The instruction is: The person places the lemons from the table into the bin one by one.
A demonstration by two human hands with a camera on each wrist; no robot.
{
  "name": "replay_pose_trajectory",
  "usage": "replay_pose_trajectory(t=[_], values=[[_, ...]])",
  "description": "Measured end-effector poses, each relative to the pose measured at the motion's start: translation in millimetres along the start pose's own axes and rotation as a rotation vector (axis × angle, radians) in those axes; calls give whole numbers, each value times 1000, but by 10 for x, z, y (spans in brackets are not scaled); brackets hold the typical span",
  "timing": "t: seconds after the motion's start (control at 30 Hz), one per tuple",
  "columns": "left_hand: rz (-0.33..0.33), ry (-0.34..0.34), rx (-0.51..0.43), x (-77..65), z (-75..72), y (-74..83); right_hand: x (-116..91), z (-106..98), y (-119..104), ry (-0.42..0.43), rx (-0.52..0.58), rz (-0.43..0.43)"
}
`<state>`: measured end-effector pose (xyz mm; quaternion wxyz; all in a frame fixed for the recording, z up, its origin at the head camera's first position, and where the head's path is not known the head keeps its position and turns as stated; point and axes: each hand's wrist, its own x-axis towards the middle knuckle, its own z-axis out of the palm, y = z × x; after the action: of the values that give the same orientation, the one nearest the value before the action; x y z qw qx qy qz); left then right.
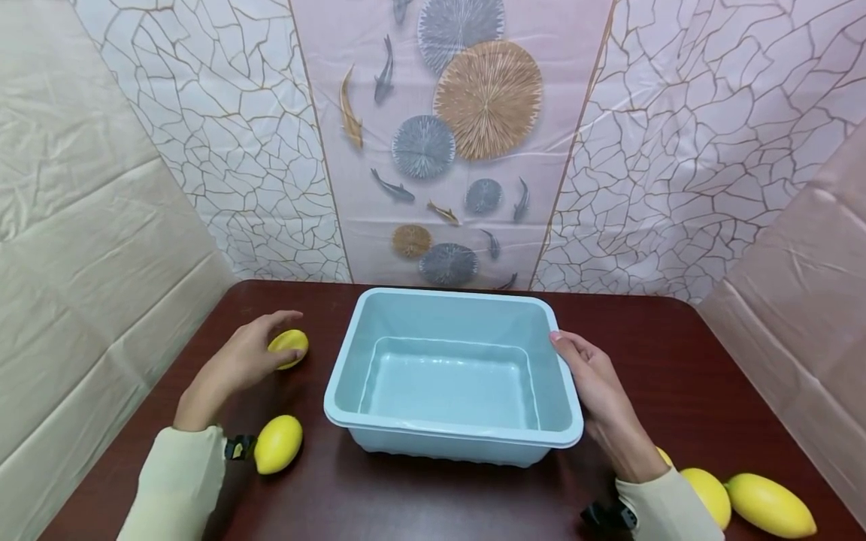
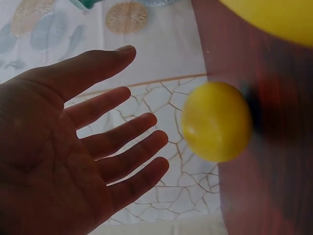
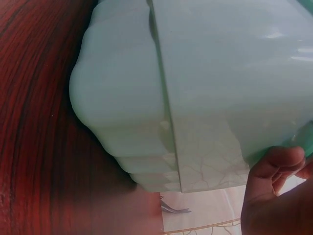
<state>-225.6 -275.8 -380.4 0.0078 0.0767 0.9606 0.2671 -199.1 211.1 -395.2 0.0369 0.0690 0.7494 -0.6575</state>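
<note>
Left hand [image 1: 246, 357]: fingers spread, thumb overlapping the far lemon [image 1: 291, 342] in the head view, contact unconfirmed; a glancing touch could roll the rounded fruit across the counter [image 1: 419, 503]. The near lemon [image 1: 278, 444], just beside the wrist strap [image 1: 240, 448], may be knocked if that forearm swings. Centre: basin [image 1: 446, 382], its right rim pinched by the right hand [image 1: 598, 387]; an uneven pull could tilt it. Far right, the lemon group [image 1: 771, 505] risks a nudge from the right sleeve [image 1: 666, 507].

The left sleeve [image 1: 174, 481] and the right sleeve [image 1: 666, 505] are pale cream. The left device [image 1: 238, 448] and the right device [image 1: 609, 517] beside them are small and black.
</note>
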Motion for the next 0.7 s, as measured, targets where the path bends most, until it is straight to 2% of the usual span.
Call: replay_pose_trajectory(t=[0.33,0.7], values=[[4,-41,-8,88,24,-193,-9,-9,4,2,15,-2],[37,-34,-31,123,107,-337,-24,-8,8,-5,18,10]])
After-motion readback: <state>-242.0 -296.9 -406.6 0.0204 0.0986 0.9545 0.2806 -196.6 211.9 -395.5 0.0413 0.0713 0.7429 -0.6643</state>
